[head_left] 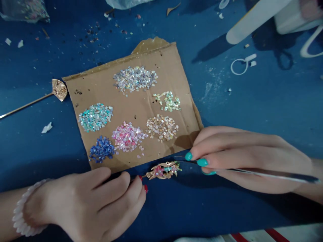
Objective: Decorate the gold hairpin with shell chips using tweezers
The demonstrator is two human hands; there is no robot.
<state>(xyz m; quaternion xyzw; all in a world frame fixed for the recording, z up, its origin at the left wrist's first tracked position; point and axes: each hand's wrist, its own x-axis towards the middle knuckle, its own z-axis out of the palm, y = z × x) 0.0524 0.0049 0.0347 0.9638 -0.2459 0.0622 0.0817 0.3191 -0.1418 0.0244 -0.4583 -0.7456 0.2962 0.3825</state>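
Observation:
My left hand (101,201), with red nails and a pale bead bracelet, is closed around the stem of a gold hair stick. The hair stick's head (164,170) points right and carries pink, turquoise and green chips. My right hand (248,156), with turquoise nails, pinches dark tweezers (242,170). The tweezer tips are just above the right end of the ornament; whether they hold a chip is too small to tell. Beyond both hands lies a cardboard sheet (126,107) with separate piles of chips: blue (102,149), pink (128,137), beige (163,127) and pale green (168,102).
Turquoise chips (95,117) and silvery chips (135,79) also lie on the cardboard. A gold stick with a fan-shaped head (59,89) rests at the left. A white tube (252,25), a clear ring (239,66) and a plastic bag (26,11) are farther back on the blue table.

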